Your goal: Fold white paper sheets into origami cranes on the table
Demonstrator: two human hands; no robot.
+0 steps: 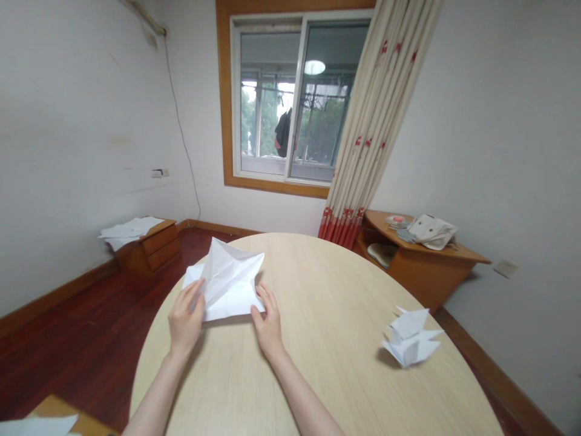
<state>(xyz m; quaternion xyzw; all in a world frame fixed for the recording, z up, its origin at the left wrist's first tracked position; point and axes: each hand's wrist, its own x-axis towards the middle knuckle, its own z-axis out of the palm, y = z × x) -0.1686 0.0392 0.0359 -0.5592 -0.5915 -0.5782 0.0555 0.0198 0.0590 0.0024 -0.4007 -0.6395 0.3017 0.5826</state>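
Note:
A creased sheet of white paper (231, 281), partly folded with its top corners raised, is held just over the far left part of the round table. My left hand (187, 312) grips its left edge, thumb in front and fingers partly behind the paper. At the lower right corner, my right hand (267, 321) pinches the sheet between thumb and fingers. Folded white paper pieces (412, 338) with pointed tips stand in a cluster on the right side of the table, apart from both hands.
The round wooden table (327, 339) fills the front. A small drawer cabinet (157, 245) with loose papers (131, 230) stands at the left wall. At the right, a corner cabinet (422, 272) carries a light cloth bag (433, 231). More paper (40, 426) lies at the lower left.

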